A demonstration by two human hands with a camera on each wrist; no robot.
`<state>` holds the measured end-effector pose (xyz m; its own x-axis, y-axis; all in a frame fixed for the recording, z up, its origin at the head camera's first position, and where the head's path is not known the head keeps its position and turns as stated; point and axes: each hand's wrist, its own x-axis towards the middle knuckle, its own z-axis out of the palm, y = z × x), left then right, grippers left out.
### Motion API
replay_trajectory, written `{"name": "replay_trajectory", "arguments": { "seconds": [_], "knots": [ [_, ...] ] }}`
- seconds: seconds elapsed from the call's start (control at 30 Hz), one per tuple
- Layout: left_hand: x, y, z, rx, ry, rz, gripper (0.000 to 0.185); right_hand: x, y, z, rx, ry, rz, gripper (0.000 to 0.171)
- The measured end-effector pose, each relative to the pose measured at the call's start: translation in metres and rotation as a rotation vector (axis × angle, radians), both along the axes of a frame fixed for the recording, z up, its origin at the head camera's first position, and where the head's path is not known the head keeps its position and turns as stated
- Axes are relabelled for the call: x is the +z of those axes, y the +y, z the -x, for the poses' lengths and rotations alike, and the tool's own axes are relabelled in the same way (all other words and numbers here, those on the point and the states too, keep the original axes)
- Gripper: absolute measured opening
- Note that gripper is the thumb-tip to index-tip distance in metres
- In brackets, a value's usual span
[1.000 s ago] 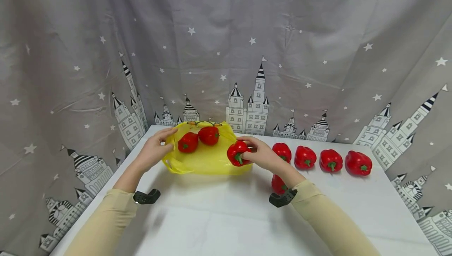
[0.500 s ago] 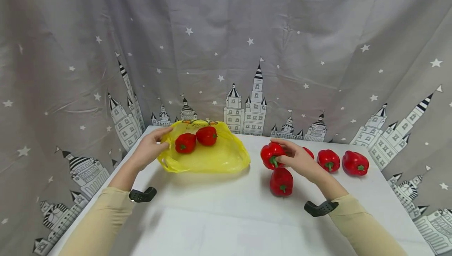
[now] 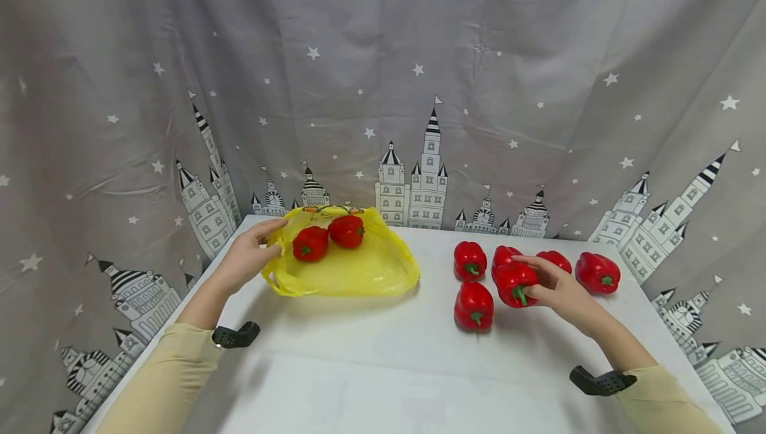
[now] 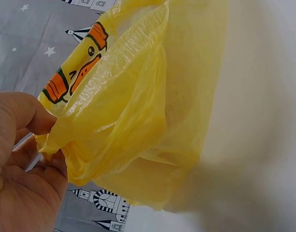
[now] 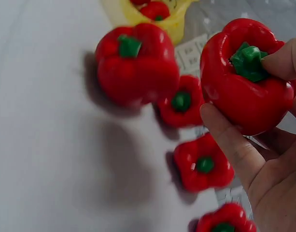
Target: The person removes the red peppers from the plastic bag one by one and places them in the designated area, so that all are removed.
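Right hand (image 3: 562,291) gripping glossy red bell pepper (image 3: 513,283) among loose peppers; left hand (image 3: 245,260) pinching crinkly yellow plastic bag (image 3: 353,268) rim; white desk (image 3: 383,367) front open.

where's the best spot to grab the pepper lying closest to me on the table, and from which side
The nearest loose pepper lies on its side with its green stem pointing toward the person. Probably best to come down from above and wrap the fingers round its broad red shoulders, not the short stem. The right hand, nearest, already holds another pepper, and the left hand pinches the yellow bag.
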<state>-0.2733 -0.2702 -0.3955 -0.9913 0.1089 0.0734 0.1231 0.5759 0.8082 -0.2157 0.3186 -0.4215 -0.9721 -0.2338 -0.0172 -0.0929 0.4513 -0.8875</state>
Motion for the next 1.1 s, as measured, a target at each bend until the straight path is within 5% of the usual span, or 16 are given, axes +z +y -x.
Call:
{"name": "replay_trajectory", "arguments": {
  "seconds": [0.27, 0.5, 1.1],
  "knots": [
    [-0.001, -0.002, 0.0, 0.0, -0.002, -0.002, 0.061, -0.025, 0.021, -0.008, -0.009, -0.083, -0.038, 0.074],
    [-0.001, -0.002, -0.001, -0.008, -0.002, -0.005, 0.063, -0.04, 0.022, -0.009, -0.016, -0.067, -0.066, 0.074],
    [-0.002, -0.002, 0.001, -0.005, 0.001, 0.003, 0.062, -0.053, 0.022, -0.01, -0.032, -0.084, -0.105, 0.07]
  ]
}}
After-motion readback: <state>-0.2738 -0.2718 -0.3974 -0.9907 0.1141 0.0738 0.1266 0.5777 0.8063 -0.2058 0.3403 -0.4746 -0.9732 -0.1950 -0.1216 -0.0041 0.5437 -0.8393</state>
